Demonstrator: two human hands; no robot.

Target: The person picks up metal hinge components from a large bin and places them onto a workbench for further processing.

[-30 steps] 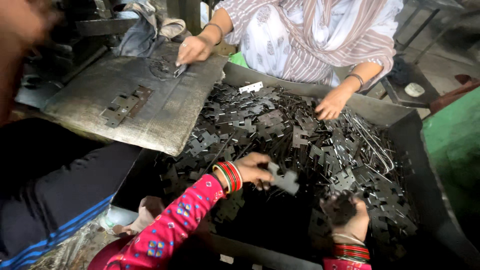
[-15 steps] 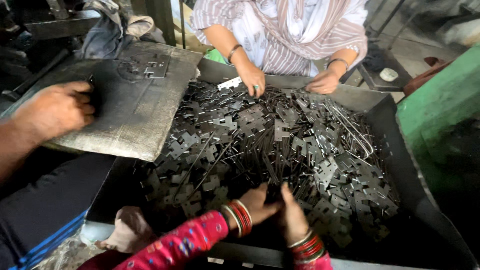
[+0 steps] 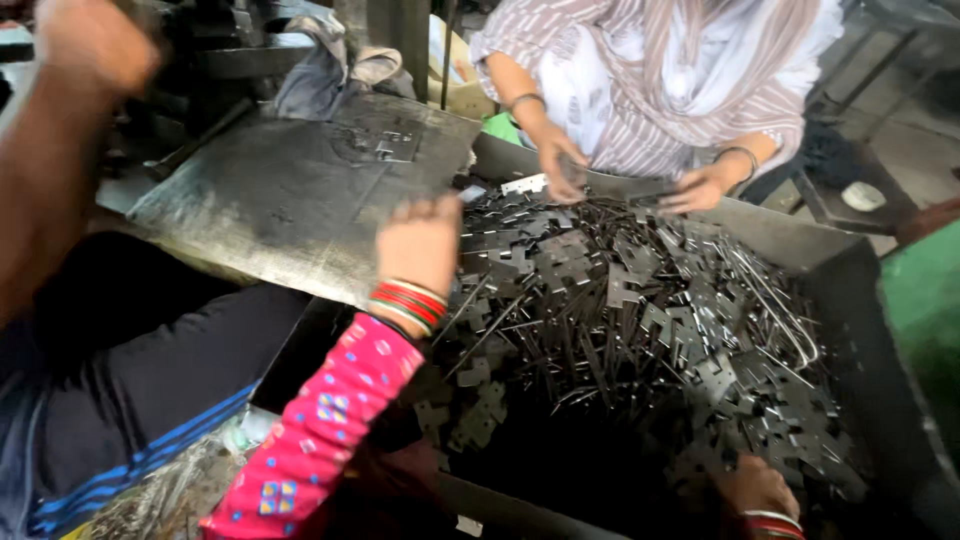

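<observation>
Left hand (image 3: 420, 243): raised over the bin's near-left edge, back toward the camera; whether its grip is closed cannot be told.
Right hand (image 3: 752, 487): low in the metal pieces (image 3: 640, 300); fingers buried, grip unclear.
Metal pieces: flat dark plates and thin rods, heaped, long axes pointing every way.
Bin (image 3: 800, 238): dark metal, holds the heap.
Slanted steel plate (image 3: 290, 200): beside the bin, left.
Co-worker's hands (image 3: 700, 187): at the far rim.

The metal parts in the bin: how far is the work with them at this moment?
Done: only a few parts lie on the grey plate. In hand: the left hand is raised over the plate's edge; what it holds cannot be seen. The right hand is low among the parts in the bin. Left: a large heap of parts fills the bin, where a co-worker's hands also work.
</observation>
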